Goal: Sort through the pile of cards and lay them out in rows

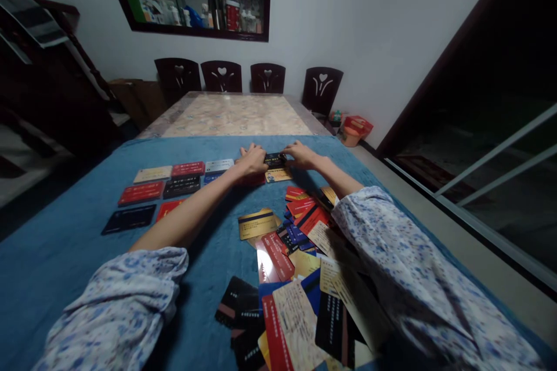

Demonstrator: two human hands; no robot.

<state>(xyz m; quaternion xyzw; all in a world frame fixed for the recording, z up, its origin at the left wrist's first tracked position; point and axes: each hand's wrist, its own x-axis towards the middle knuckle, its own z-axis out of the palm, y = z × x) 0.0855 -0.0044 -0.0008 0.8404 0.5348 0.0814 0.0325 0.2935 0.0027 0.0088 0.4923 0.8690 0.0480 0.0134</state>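
Note:
Between my two hands a black bank card [275, 159] lies at the far end of the laid-out cards. My left hand [253, 160], fingers curled, grips its left edge and covers part of the cards beneath. At its right edge the bent fingers of my right hand [298, 155] hold it too. Just below is a yellow card [278, 175], touching or nearly touching the black one. A red card [252, 180] shows partly under my left wrist. Left of it, rows of cards include a white card [219, 166], a black card [181, 186] and a red card [141, 192].
A loose, overlapping heap of cards [300, 295] spreads across the near right, partly under my right sleeve. Some gold cards [257, 224] lie at its left side. The blue cloth [209, 261] covers the near table. Several dark chairs [221, 76] stand along the far wall.

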